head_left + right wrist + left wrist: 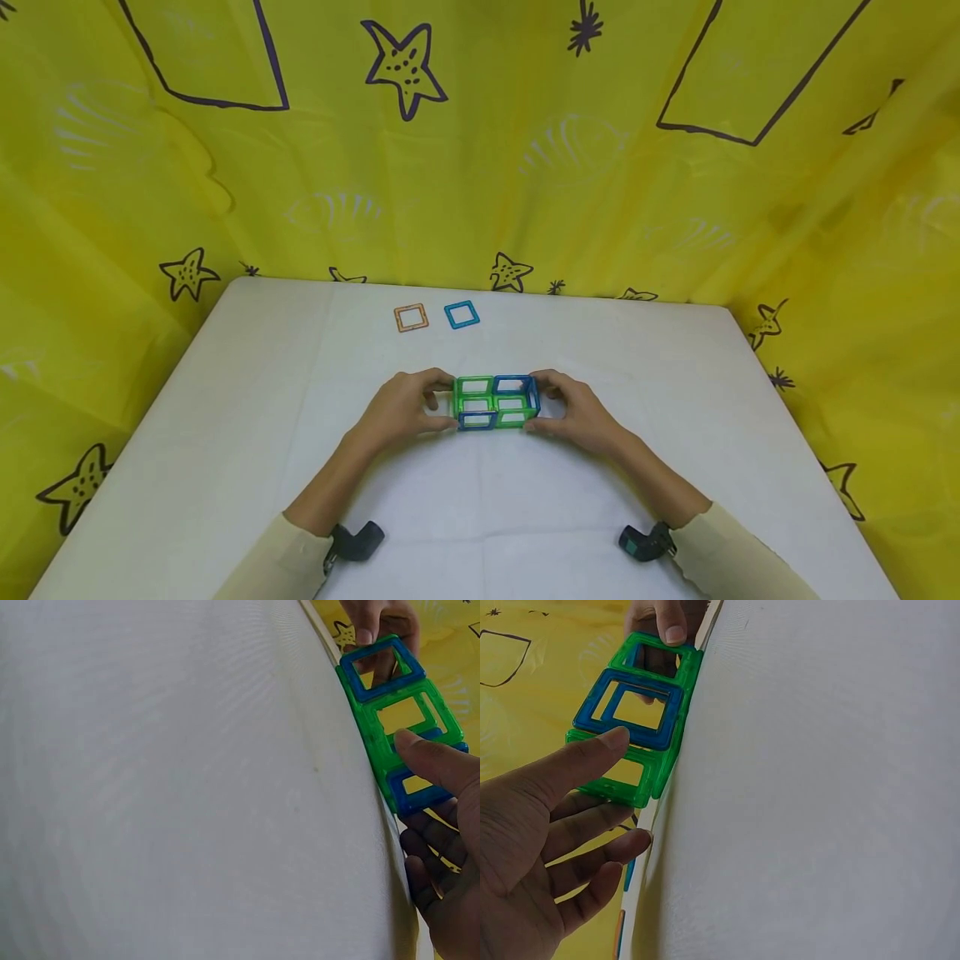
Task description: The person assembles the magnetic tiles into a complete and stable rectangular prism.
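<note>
A low box of magnetic tiles (495, 403), made of green and blue square frames, stands on the white table between the two hands. My left hand (401, 407) holds its left end, thumb at the near corner and fingers at the far one. At the opposite end, my right hand (581, 414) grips in the same way, beside a blue end tile (535, 395). In the left wrist view the left thumb (604, 750) presses against a blue front tile (654, 738). The right wrist view shows the right thumb (427, 754) on a green front tile (382, 739).
Farther back on the table (637, 367) lie two loose square tiles, an orange one (397, 320) and a blue one (450, 317). A yellow curtain (480, 167) with dark starfish drawings hangs behind and along both sides.
</note>
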### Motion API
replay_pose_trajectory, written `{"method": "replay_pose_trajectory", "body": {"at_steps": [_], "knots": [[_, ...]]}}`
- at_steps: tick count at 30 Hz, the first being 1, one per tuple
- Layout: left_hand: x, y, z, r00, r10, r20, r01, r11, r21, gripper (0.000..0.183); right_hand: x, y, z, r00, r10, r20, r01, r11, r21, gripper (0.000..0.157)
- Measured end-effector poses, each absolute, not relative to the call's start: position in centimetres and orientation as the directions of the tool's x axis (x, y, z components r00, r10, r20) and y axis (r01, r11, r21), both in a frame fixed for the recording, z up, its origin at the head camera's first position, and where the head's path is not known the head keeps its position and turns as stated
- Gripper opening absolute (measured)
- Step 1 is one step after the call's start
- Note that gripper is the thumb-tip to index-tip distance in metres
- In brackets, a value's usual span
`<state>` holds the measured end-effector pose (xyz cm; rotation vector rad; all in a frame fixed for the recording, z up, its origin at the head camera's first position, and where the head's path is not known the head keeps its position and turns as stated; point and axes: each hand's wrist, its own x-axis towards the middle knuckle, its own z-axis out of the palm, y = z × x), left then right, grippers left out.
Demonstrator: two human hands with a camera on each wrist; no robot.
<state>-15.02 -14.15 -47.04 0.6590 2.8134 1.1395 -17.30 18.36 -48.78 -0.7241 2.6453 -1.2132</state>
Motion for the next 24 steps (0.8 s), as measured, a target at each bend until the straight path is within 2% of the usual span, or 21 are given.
{"method": "replay_pose_trajectory", "body": {"at_steps": [16, 24], "knots": [[-14.98, -13.63, -47.22, -0.928, 0.360, 0.091, 0.330, 0.689, 0.645, 0.062, -17.30, 18.34, -48.85, -0.873, -0.480, 0.082, -0.372, 0.549, -0.748, 0.070], [-14.92, -13.56, -47.12, -0.925, 0.369, 0.091, 0.339, 0.691, 0.638, 0.062, -17.42, 18.47, -49.24, -0.872, -0.483, 0.073, -0.364, 0.542, -0.758, 0.070]]}}
